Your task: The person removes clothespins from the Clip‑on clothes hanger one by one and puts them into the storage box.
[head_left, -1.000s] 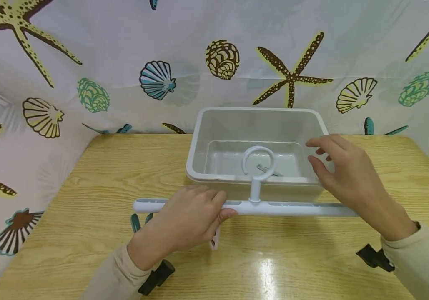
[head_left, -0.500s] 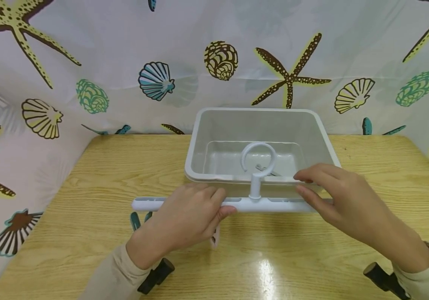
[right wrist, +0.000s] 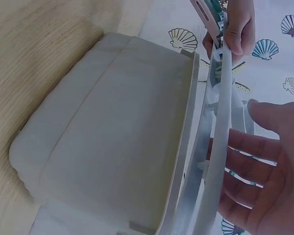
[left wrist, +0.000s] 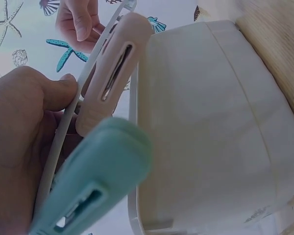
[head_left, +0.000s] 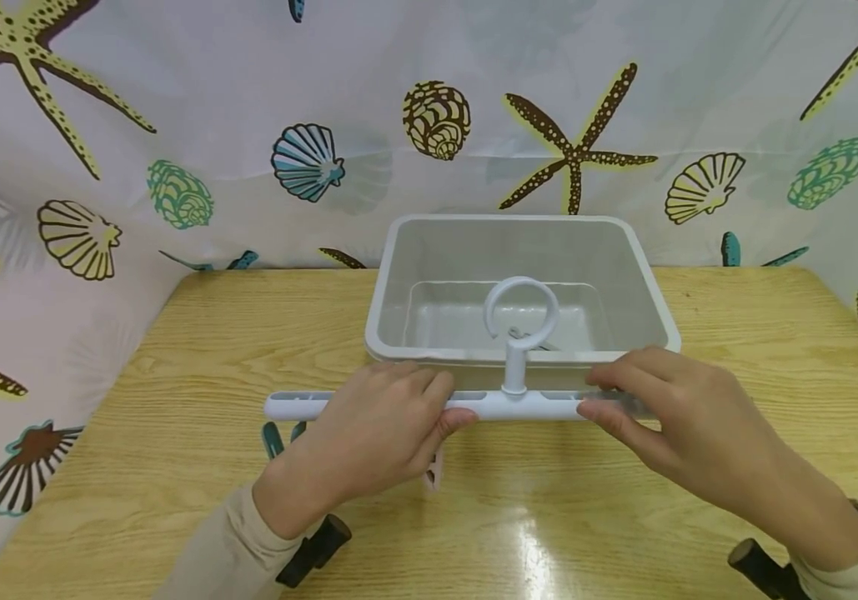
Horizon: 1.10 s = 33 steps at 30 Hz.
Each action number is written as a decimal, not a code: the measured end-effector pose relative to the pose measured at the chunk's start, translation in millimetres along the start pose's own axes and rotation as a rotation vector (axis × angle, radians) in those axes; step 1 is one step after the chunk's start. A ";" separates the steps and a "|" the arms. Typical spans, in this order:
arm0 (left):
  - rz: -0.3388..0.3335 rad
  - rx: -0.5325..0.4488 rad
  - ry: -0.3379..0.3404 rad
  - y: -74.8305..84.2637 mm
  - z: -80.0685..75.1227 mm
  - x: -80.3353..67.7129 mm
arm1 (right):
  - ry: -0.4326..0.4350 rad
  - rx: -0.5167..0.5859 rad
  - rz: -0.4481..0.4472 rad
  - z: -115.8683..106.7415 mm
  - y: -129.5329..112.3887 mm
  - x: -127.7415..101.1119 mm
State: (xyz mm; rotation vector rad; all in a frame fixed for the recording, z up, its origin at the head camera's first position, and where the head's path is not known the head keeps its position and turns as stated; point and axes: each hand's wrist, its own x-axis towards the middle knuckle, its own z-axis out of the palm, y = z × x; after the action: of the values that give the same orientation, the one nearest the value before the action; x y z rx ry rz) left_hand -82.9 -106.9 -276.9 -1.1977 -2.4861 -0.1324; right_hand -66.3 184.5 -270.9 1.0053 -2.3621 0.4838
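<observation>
Both hands hold a white peg hanger bar (head_left: 474, 407) level across the middle of the frame, just in front of a grey plastic tub (head_left: 522, 292) on the wooden worktop (head_left: 196, 350). The left hand (head_left: 372, 437) is wrapped round the bar's left part, where a pink peg (left wrist: 112, 73) and a teal peg (left wrist: 95, 188) hang. The right hand (head_left: 669, 417) pinches the bar's right part. The ring hook (head_left: 520, 310) stands upright. This looks like the carrying step; the next move calls for lifting both ends evenly so the pegs clear the tub's rim.
</observation>
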 end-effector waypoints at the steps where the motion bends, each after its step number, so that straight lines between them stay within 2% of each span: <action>1: 0.001 0.002 0.001 0.3 0.0 0.1 | -0.003 -0.005 -0.006 0.5 -0.3 -0.4; 10: 0.006 0.002 -0.008 3.6 -1.2 3.7 | -0.066 0.012 -0.021 8.0 3.1 -7.6; 17: 0.016 -0.006 -0.011 5.5 -2.5 8.1 | -0.082 -0.012 -0.017 12.3 5.4 -11.2; 28: 0.022 -0.044 0.004 6.8 -5.7 7.7 | -0.087 -0.173 -0.021 15.7 2.9 -11.7; 33: 0.022 -0.084 0.029 5.5 -7.9 3.7 | -0.046 -0.217 -0.035 17.3 2.5 -12.9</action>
State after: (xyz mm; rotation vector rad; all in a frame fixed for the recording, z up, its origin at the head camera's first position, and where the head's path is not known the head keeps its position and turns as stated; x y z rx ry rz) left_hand -78.5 -102.7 -268.7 -1.2473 -2.4631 -0.2492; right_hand -66.1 184.6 -292.6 0.9642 -2.3721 0.1870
